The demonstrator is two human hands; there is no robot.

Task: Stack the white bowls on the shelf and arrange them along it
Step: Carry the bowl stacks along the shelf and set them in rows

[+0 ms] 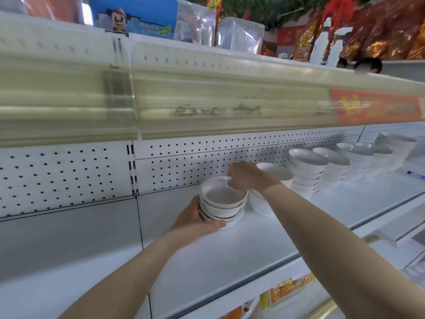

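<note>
A short stack of white bowls with thin dark rims (222, 203) stands on the white shelf (230, 254), near the perforated back panel. My left hand (195, 221) grips the stack's lower left side, thumb across the front. My right hand (245, 177) reaches over from the right and pinches the far right rim of the top bowl. Right behind my right wrist stands a taller plain white bowl stack (269, 192). Further right, several more stacks of white bowls (307, 169) line the shelf toward the far end.
The shelf above (207, 104) overhangs low, with a price rail and a red label (377, 107). To the left of the dark-rimmed stack the shelf surface is bare. A lower shelf with orange packets (287, 287) lies below the front edge.
</note>
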